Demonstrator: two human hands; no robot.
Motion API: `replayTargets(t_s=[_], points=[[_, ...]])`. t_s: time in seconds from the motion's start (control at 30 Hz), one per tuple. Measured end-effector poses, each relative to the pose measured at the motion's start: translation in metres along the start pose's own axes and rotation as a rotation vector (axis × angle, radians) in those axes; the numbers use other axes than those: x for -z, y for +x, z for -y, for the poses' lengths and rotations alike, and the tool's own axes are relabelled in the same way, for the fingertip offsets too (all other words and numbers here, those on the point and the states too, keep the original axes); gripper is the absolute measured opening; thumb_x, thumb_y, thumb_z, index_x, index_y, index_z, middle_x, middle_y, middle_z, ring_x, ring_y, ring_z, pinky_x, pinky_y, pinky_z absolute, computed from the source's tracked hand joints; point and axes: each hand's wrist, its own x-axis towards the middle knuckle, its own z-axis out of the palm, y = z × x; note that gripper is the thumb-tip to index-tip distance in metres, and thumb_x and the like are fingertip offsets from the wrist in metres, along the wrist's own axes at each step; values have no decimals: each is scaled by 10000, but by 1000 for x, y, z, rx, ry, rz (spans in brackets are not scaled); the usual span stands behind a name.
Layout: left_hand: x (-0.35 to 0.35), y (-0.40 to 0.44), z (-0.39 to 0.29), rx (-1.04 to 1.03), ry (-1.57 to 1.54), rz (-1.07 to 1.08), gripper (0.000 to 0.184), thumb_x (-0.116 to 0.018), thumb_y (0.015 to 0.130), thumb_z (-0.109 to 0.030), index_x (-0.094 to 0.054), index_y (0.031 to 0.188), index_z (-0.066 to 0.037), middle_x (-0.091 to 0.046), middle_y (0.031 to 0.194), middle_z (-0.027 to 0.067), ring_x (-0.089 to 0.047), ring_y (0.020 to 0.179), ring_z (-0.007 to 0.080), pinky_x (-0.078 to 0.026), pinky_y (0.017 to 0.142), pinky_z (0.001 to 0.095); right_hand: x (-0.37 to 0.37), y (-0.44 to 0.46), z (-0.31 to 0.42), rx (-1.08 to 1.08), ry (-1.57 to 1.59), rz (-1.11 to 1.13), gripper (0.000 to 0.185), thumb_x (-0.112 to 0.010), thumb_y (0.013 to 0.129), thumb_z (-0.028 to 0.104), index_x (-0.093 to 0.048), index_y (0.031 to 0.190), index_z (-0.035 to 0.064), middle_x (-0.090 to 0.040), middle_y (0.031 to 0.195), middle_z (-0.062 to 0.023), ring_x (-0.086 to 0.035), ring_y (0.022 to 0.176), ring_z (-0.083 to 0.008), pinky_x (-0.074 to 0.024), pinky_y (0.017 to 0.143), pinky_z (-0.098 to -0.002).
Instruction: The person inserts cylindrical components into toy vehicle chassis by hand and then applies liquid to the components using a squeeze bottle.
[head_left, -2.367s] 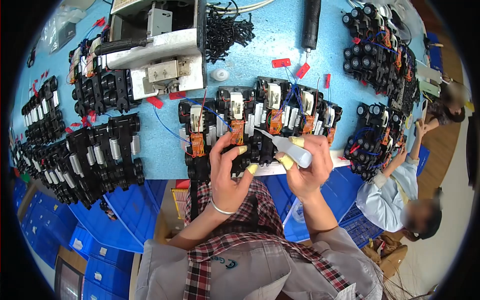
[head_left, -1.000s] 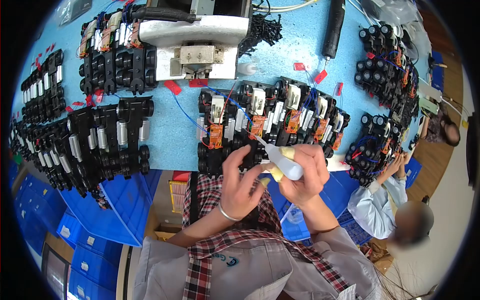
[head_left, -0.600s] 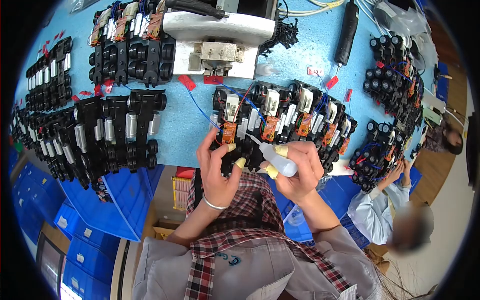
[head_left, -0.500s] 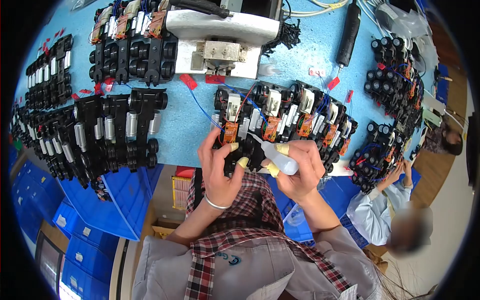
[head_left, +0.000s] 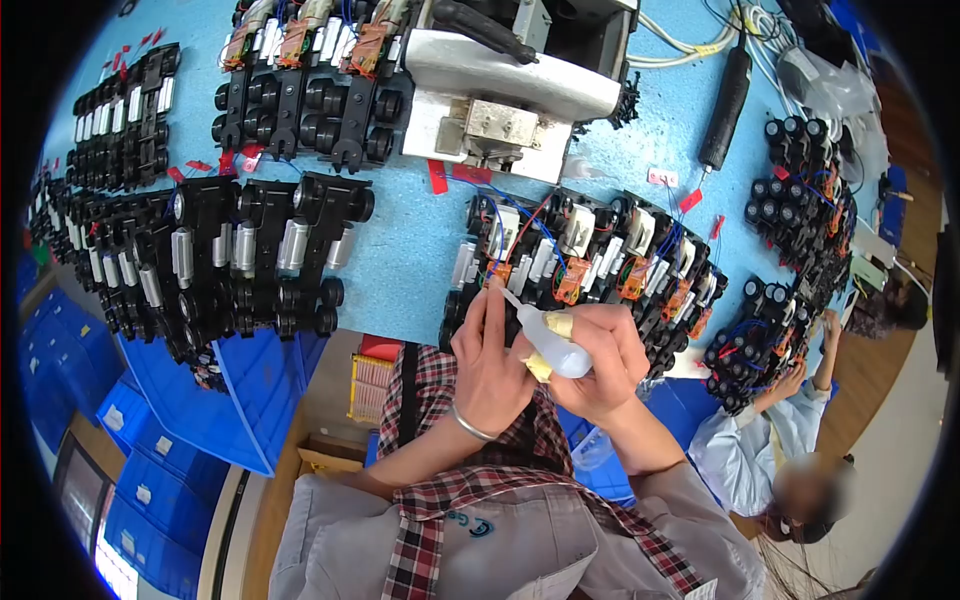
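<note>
A translucent bottle with a thin nozzle (head_left: 552, 343) is gripped in my right hand (head_left: 607, 362), which has yellow coverings on thumb and finger. The nozzle points at the orange circuit board (head_left: 499, 273) on the leftmost chassis of the middle row. My left hand (head_left: 492, 377) reaches over that chassis, its fingertips close to the board and the nozzle; whether they hold anything is hidden. More black chassis with orange boards (head_left: 633, 277), silver parts and blue wires stand side by side to the right.
Chassis rows (head_left: 290, 250) fill the left. A silver metal machine (head_left: 505, 80) is at the back, with a black-handled tool (head_left: 727, 112) to its right. More wheeled chassis (head_left: 750, 335) lie at the right, near a co-worker's sleeve (head_left: 735, 455). Blue bins (head_left: 160, 510) are at lower left.
The view has shifted, so the table items appear farther right. My left hand has moved its fingers closer together, up to the leftmost board. The bottle's nozzle has also come to that board.
</note>
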Motion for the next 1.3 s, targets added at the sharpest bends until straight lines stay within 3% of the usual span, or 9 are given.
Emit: replayTargets(t_s=[0.7, 0.9, 0.97, 1.0, 1.1, 1.13, 1.17, 1.27, 1.3], points=[[-3, -3, 0, 62, -16, 18, 423, -615, 689, -147, -518, 1077, -10, -191, 1375, 213, -262, 1215, 371, -284, 860, 463, -3, 1, 3, -26, -1, 56, 352, -680, 508, 31, -578, 843, -3, -556, 773, -102, -557, 567, -183, -437, 452, -245], [-4, 0, 5, -38, 39, 30, 374, -585, 728, -219, -514, 1048, -39, -335, 1222, 181, -350, 1136, 344, -327, 861, 446, 3, -4, 6, -82, 90, 3, 298, -700, 595, 72, -569, 855, 12, -570, 768, -133, -562, 637, -228, -459, 538, -280], [-13, 6, 3, -131, 106, -55, 361, -576, 742, -243, -513, 1039, -48, -384, 1171, 170, -379, 1109, 335, -341, 862, 440, 4, -13, 4, -100, 233, -84, 281, -689, 638, 158, -571, 844, 7, -574, 807, -132, -562, 684, -255, -463, 585, -321], [-24, 6, 0, -149, 144, -153, 355, -571, 748, -255, -512, 1034, -53, -408, 1146, 165, -394, 1096, 330, -348, 862, 437, 10, -14, 5, -201, 261, -106, 309, -626, 622, 103, -561, 900, -14, -551, 835, -160, -566, 725, -308, -475, 595, -350], [-45, -6, -9, -25, 240, -358, 340, -556, 768, -291, -510, 1019, -67, -480, 1069, 148, -438, 1056, 316, -370, 863, 429, 12, -26, 10, -290, 348, -195, 255, -606, 711, 95, -547, 936, -7, -536, 907, -157, -550, 783, -312, -463, 664, -343], [-3, -15, -29, -210, 390, -173, 398, -549, 770, -312, -488, 1063, -48, -450, 1124, 188, -408, 1082, 383, -342, 895, 476, 15, -28, 10, -328, 415, -202, 248, -599, 725, 97, -546, 945, -6, -534, 916, -155, -548, 797, -310, -461, 683, -339], [-4, -20, -24, -246, 410, -182, 398, -549, 770, -312, -488, 1063, -48, -450, 1124, 188, -408, 1082, 383, -342, 895, 476, 20, -29, 12, -310, 421, -240, 248, -599, 725, 97, -546, 945, -6, -534, 916, -155, -548, 797, -310, -461, 683, -339], [-15, -18, -8, -279, 326, -74, 582, -476, 850, -388, -239, 1350, -211, -158, 1415, 133, -196, 1273, 354, -259, 1002, 482, 31, -35, 11, -369, 504, -223, 274, -603, 710, 107, -548, 956, -1, -541, 897, -155, -544, 836, -313, -453, 716, -340], [-17, -14, -13, -280, 347, -71, 582, -476, 850, -388, -239, 1350, -211, -158, 1415, 133, -196, 1273, 354, -259, 1002, 482, 36, -41, 8, -368, 522, -231, 274, -603, 710, 107, -548, 956, -1, -541, 897, -155, -544, 836, -313, -453, 716, -340]])
